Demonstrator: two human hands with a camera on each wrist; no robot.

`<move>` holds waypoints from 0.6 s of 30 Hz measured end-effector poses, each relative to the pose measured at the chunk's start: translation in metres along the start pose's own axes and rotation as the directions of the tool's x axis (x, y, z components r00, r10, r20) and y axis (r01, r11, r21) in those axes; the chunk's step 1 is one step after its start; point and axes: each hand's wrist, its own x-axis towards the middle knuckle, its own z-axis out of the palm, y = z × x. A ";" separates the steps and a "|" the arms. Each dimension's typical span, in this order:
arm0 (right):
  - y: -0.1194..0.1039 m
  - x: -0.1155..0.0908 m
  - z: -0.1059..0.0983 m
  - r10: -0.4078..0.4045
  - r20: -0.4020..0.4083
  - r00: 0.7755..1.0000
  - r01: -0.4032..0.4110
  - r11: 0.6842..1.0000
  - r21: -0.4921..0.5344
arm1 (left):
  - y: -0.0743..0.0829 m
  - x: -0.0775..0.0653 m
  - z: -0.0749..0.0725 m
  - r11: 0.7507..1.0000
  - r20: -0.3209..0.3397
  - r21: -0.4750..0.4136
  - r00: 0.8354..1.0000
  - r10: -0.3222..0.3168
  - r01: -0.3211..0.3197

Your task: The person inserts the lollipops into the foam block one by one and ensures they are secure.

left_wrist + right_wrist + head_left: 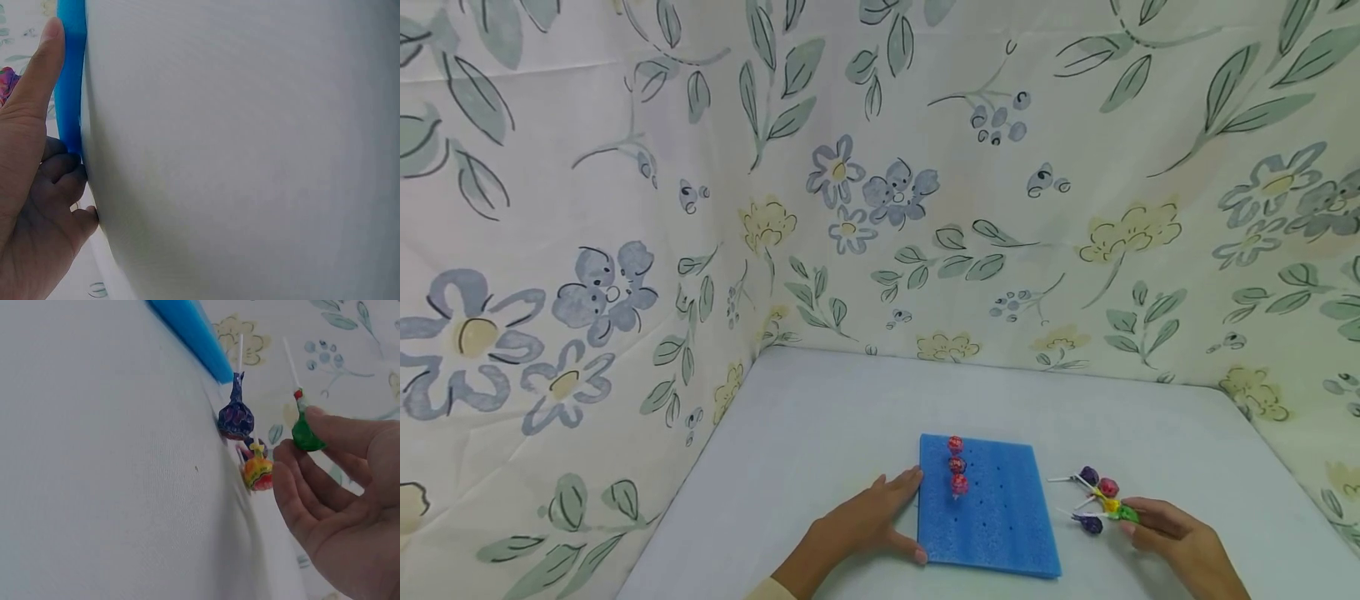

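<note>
A blue foam board point(970, 542) with rows of small holes lies on the white table. Three red-wrapped lollipops point(959, 483) stand in a column near its left side. My left hand point(868, 517) rests at the board's left edge, fingers against the side and thumb stretched to the near corner. To the right of the board, my right hand point(1183, 537) pinches a green lollipop point(306, 432) by its wrapped head between thumb and fingers, its white stick pointing away from the palm. Close by lie a yellow lollipop point(257, 472) and a dark purple lollipop point(235, 420).
Beyond the right fingertips, another purple lollipop point(1088, 476) and a pink lollipop point(1108, 487) lie on the table, sticks towards the board. The white table point(820, 417) meets a floral cloth point(925, 275) hung at the back and sides.
</note>
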 end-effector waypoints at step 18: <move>-0.014 -0.010 0.024 -0.100 -0.007 0.995 0.099 0.970 0.221 | 0.000 0.001 0.001 1.000 0.008 -0.006 1.000 -0.028 0.028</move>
